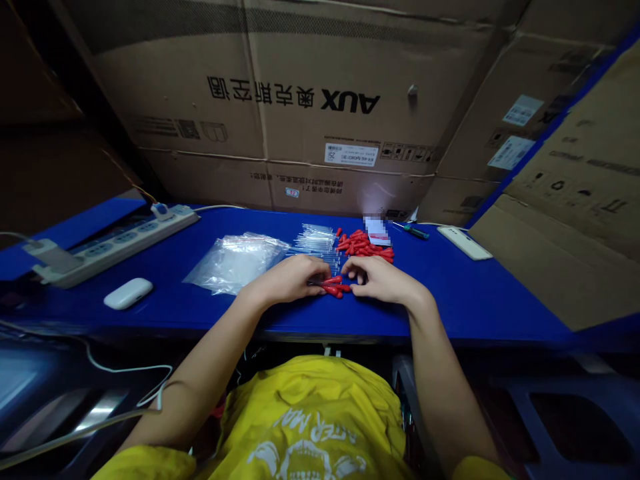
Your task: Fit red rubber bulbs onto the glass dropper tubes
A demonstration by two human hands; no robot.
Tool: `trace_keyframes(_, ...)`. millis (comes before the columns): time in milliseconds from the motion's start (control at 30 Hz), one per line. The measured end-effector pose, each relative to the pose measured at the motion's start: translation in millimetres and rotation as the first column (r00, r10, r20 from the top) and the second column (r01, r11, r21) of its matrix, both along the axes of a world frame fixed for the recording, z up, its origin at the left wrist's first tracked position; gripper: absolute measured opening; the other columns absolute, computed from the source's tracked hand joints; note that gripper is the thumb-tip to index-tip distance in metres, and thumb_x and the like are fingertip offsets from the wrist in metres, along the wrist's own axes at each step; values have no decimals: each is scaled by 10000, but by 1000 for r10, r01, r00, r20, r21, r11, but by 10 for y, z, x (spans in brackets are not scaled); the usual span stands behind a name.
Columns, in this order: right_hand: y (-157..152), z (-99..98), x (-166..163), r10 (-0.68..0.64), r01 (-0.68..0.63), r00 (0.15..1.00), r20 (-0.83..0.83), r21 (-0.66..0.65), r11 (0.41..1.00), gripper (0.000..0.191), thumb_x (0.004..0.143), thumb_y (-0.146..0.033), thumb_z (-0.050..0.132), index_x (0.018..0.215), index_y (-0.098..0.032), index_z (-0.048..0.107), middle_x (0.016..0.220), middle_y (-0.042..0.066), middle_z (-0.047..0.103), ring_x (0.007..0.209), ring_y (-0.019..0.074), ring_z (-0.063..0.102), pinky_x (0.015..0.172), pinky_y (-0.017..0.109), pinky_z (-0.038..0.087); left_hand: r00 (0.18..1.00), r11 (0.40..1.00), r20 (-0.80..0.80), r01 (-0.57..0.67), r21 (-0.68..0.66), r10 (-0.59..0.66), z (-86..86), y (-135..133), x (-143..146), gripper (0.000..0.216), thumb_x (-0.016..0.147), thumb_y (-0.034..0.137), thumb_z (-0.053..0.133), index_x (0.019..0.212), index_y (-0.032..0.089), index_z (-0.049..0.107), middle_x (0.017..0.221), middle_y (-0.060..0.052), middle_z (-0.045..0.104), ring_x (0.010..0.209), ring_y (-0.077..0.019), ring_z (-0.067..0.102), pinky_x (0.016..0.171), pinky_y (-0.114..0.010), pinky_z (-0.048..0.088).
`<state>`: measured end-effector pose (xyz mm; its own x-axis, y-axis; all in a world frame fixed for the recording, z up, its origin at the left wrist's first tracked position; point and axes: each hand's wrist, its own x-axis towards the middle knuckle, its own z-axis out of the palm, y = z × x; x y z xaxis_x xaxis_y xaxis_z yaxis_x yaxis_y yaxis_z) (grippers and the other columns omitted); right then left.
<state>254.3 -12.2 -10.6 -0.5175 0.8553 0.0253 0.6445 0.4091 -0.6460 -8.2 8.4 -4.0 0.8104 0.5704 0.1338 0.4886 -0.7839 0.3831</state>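
Note:
Both hands rest on the blue table (475,300) near its front edge. My left hand (290,279) is curled, its fingers pinched on small red rubber bulbs (334,285) and what looks like a clear tube. My right hand (380,277) is curled too, its fingertips touching the same red bulbs from the right. Just behind the hands lies a pile of red bulbs (367,245) and a row of clear tubes (316,240).
Clear plastic bags (235,260) lie left of the hands. A white earbud case (128,293) and a power strip (115,243) sit further left. A screwdriver (414,231) and a white phone (464,241) lie at the right. Cardboard boxes (310,113) wall the back and right.

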Motion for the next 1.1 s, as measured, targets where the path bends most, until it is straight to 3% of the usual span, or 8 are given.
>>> trace_keyframes(200, -19, 10, -25, 60, -59, 998, 23, -31, 998, 499, 716, 19, 664, 1171, -180, 700, 973, 12, 707, 736, 137, 616, 679, 255, 484, 1000, 1000, -4, 6, -8, -6, 24, 2, -30, 74, 940, 210, 727, 1011, 191, 720, 1022, -49, 728, 848, -185, 667, 755, -269, 445)
trace_keyframes(367, -19, -1, -24, 28, -30, 999, -18, -90, 996, 406, 765, 31, 631, 1111, -173, 692, 859, -8, 693, 738, 145, 635, 687, 251, 496, 1000, 1000, -16, -4, 19, 5, 27, -1, -34, 126, 926, 202, 721, 1052, 193, 722, 1049, -58, 722, 856, -190, 667, 753, -280, 452)
trace_keyframes(567, 51, -99, -40, -20, 17, 999, 35, 95, 995, 367, 792, 15, 680, 1099, -186, 700, 909, 10, 710, 811, 169, 651, 730, 264, 469, 1000, 1000, -29, -10, 28, 11, 55, -28, -55, 100, 919, 152, 692, 1003, 198, 723, 978, -40, 745, 819, -184, 668, 729, -283, 443)
trace_keyframes(667, 62, -83, -64, -29, 22, 998, 52, 118, 993, 318, 800, 19, 684, 1047, -180, 698, 897, 11, 701, 823, 173, 653, 742, 263, 467, 1000, 1000, -29, -7, 11, 8, 77, -35, -101, 85, 913, 150, 710, 978, 200, 731, 974, -33, 752, 816, -178, 672, 732, -279, 448)
trace_keyframes(767, 61, -26, -131, 26, -44, 993, 111, 166, 985, 259, 831, -21, 724, 1039, -173, 694, 958, 32, 706, 834, 182, 644, 755, 278, 462, 999, 1000, -28, -24, 16, 24, 99, -43, -141, 58, 910, 158, 728, 946, 201, 742, 977, -39, 747, 820, -179, 680, 740, -280, 459)
trace_keyframes(933, 118, 74, -288, 136, -208, 959, 250, 291, 934, 144, 938, -146, 753, 1070, -184, 708, 1111, 90, 686, 1040, 252, 652, 868, 322, 460, 996, 997, -61, -61, 37, 63, 125, -64, -169, 60, 899, 156, 725, 891, 207, 756, 897, -40, 759, 777, -193, 690, 715, -287, 464)
trace_keyframes(1100, 268, 111, -436, 216, -324, 917, 336, 308, 895, 112, 971, -191, 753, 1073, -182, 708, 1101, 94, 694, 1015, 247, 661, 852, 311, 449, 994, 997, -78, -69, 45, 72, 136, -96, -175, 57, 906, 186, 716, 895, 220, 761, 863, -43, 778, 745, -209, 699, 708, -296, 474)
